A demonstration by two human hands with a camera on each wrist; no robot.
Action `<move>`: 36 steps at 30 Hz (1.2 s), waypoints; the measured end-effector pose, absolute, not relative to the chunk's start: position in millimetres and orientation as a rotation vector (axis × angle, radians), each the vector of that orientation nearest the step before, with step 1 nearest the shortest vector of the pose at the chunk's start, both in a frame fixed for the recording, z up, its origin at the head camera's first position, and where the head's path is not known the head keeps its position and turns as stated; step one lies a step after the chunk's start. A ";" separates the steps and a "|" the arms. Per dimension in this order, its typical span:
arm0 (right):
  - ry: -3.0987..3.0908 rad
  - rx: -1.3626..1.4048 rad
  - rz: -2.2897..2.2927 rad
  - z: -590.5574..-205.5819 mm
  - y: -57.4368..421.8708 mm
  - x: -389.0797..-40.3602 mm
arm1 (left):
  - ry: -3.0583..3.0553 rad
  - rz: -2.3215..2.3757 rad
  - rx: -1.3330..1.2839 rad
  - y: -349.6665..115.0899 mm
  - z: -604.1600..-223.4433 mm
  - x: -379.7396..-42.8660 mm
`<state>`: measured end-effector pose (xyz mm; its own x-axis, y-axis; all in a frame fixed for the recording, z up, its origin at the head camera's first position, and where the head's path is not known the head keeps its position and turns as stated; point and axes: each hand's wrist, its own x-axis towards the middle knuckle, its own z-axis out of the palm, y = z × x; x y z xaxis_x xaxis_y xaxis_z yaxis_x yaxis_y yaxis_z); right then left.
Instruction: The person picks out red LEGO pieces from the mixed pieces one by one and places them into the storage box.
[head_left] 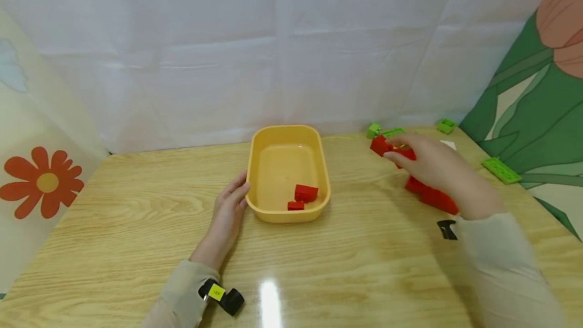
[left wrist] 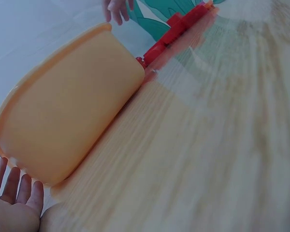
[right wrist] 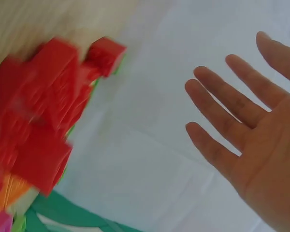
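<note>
Wooden table (head_left: 364, 257) supports the yellow tray (head_left: 284, 166). Left hand (head_left: 227, 209): fingers extended, touching the tray's left wall. Right hand (head_left: 434, 163): fingers spread (right wrist view confirms), near loose red bricks (head_left: 437, 200) on the table. Two red bricks (head_left: 306, 193) lie inside the tray, toward its near end.

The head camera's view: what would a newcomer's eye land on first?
Probably the yellow tub near the middle of the table, with red bricks at its near end and the left hand touching its left side. Next come the other red bricks to its right, with the open right hand close by. The big red flower at the picture's left edge stands out too.
</note>
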<state>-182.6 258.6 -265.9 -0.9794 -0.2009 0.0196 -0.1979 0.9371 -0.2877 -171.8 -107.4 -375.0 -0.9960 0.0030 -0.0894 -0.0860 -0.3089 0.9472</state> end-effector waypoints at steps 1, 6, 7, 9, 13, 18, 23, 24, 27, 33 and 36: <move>3.088 -0.321 -0.429 -267.1 261.6 -181.9 | 1.816 2.494 -0.109 -107.6 -375.1 -171.8; 3.143 -0.378 -0.301 -273.5 278.5 -177.2 | 1.820 2.494 -0.105 -107.2 -375.0 -171.6; 3.161 -0.394 -0.279 -275.0 281.6 -176.1 | 1.815 2.499 -0.110 -107.1 -374.8 -171.6; 3.205 -0.438 -0.232 -277.8 288.1 -172.9 | 1.816 2.500 -0.112 -106.3 -374.6 -171.2; 3.269 -0.478 -0.175 -283.4 299.7 -166.2 | 1.812 2.510 -0.118 -104.0 -374.7 -171.5; 3.262 -0.483 -0.081 -291.8 312.8 -158.1 | 1.787 2.539 -0.128 -100.9 -375.8 -172.3; 3.248 -0.511 -0.042 -302.8 323.4 -149.1 | 1.798 2.540 -0.125 -100.3 -376.5 -173.4; 3.253 -0.528 -0.029 -305.1 325.3 -147.5 | 1.797 2.541 -0.121 -100.5 -376.5 -173.7; 3.270 -0.571 0.018 -311.9 331.4 -143.6 | 1.784 2.552 -0.115 -100.5 -376.2 -174.5; 3.279 -0.590 0.082 -324.0 340.1 -141.1 | 1.770 2.570 -0.136 -99.9 -375.7 -173.5; 3.273 -0.582 0.092 -327.9 342.7 -141.6 | 1.778 2.566 -0.127 -99.4 -375.5 -173.1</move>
<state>-141.6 342.7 -327.9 -0.9224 -0.3466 0.1701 -0.3365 0.9377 0.0861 -173.1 -99.4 -375.5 -0.9965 -0.0325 -0.0765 -0.0602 -0.3522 0.9340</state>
